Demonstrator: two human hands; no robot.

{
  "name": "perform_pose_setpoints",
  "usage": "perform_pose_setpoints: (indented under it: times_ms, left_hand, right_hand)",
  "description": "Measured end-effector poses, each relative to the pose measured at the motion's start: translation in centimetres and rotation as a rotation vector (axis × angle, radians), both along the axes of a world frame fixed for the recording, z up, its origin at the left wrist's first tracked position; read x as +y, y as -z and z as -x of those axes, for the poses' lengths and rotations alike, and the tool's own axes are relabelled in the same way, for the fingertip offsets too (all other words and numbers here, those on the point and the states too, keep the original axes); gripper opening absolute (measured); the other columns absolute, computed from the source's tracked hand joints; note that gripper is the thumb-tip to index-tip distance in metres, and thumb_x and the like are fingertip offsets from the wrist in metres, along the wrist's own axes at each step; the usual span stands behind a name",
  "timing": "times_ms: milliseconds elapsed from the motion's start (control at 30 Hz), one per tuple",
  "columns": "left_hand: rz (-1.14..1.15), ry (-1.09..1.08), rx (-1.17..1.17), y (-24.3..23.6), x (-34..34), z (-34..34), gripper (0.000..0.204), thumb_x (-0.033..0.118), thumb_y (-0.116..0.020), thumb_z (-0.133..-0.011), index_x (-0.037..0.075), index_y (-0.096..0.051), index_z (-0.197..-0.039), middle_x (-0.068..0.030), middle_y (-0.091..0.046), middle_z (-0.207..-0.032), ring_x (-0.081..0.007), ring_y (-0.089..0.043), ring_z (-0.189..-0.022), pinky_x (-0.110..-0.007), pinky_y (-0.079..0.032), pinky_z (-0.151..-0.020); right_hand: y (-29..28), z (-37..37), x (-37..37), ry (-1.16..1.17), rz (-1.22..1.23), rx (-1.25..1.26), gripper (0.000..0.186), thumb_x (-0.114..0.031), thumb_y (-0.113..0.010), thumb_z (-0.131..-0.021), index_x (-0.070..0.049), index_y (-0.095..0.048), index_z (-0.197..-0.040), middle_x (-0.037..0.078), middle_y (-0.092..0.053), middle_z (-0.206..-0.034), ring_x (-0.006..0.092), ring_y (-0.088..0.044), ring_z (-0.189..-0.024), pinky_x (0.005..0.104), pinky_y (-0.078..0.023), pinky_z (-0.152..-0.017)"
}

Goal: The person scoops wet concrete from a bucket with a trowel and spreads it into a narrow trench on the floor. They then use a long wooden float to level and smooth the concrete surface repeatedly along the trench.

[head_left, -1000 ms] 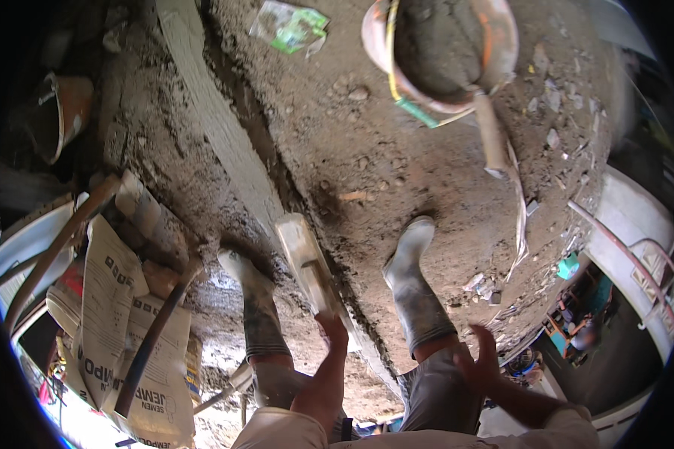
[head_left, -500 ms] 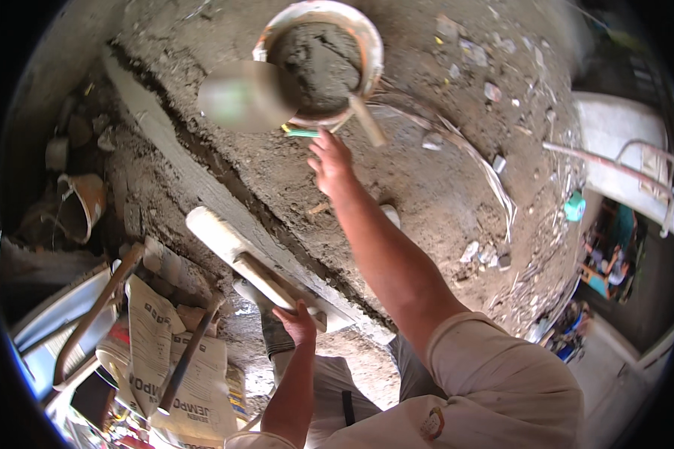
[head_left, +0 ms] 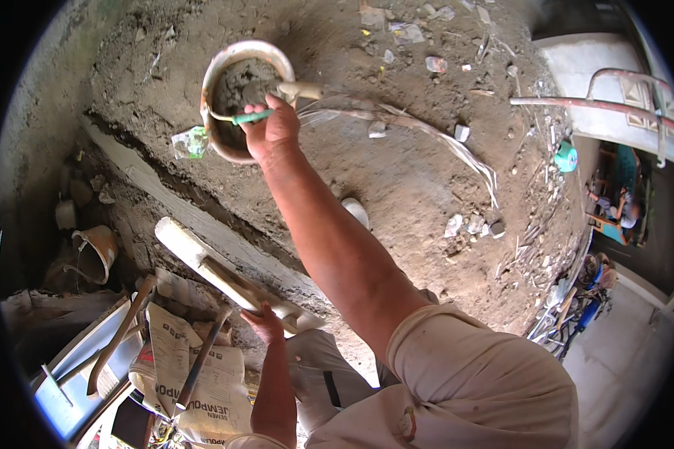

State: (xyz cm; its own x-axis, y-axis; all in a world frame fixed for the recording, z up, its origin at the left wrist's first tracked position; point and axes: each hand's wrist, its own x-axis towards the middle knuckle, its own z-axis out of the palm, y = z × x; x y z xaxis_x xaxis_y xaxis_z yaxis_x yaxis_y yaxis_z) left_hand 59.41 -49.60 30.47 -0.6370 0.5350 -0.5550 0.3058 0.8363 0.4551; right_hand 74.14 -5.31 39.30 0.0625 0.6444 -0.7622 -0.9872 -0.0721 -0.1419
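My left hand (head_left: 263,322) grips the handle of a pale, flat float (head_left: 186,244), held low over the trench beside a long grey cement strip (head_left: 135,165). My right hand (head_left: 273,129) is stretched out over the round bucket (head_left: 249,51), fingers curled on the green grip (head_left: 249,117) of its wire handle. Grey wet mortar (head_left: 244,75) lies in the bucket, with the pale handle of a tool (head_left: 305,90) sticking out at its right rim. A crumpled plastic bag (head_left: 190,141) lies just left of the bucket. My right arm hides part of the ground.
Paper sacks (head_left: 206,378), poles (head_left: 123,329) and a tipped bucket (head_left: 97,254) crowd the lower left. Rubble (head_left: 464,224) and long strips (head_left: 475,161) lie on the dirt. At right stand a red metal frame (head_left: 569,102), a turquoise container (head_left: 566,156) and a seated person (head_left: 627,209) beyond.
My right hand has moved from beside my leg up to the bucket and closed on its handle grip. The float in my left hand has risen and shifted left. The camera view has turned.
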Motion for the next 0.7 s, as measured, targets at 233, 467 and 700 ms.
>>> perform_pose_setpoints:
  times_ms: [233, 467, 700]
  left_hand:
    - [-0.115, 0.019, 0.151, -4.8, 2.8, -1.6, 0.065, 0.035, -0.062, -0.089, -0.003, -0.033, -0.132, -0.0272, -0.048, -0.116, -0.0463, -0.054, -0.100, -0.056, -0.041, -0.086]
    - [-0.196, -0.095, 0.099, -6.7, 5.4, -5.7, 0.063, 0.035, -0.062, -0.091, -0.003, -0.033, -0.132, -0.0260, -0.050, -0.113, -0.0392, -0.056, -0.096, -0.051, -0.048, -0.081]
    - [-0.235, -0.316, -0.105, -5.1, 2.9, -4.1, 0.043, 0.017, -0.065, -0.089, 0.002, -0.037, -0.118, -0.0197, -0.053, -0.111, -0.0274, -0.052, -0.098, -0.043, -0.046, -0.086]
  right_hand:
    - [-4.8, -9.3, -7.8, -0.067, 0.052, -0.056, 0.012, -0.007, -0.055, -0.076, -0.008, -0.049, -0.087, 0.003, -0.048, -0.062, 0.0197, -0.050, -0.063, 0.0464, -0.046, -0.081]
    - [-8.3, -20.0, -14.2, -0.207, 0.081, -0.275, 0.013, -0.014, -0.058, -0.075, -0.008, -0.053, -0.084, 0.002, -0.051, -0.063, 0.0191, -0.052, -0.063, 0.0443, -0.046, -0.077]
    - [-2.0, -29.4, -25.1, -0.362, 0.407, -0.458, 0.022, -0.022, -0.059, -0.081, -0.014, -0.045, -0.067, 0.002, -0.045, -0.058, 0.0210, -0.048, -0.058, 0.0426, -0.044, -0.069]
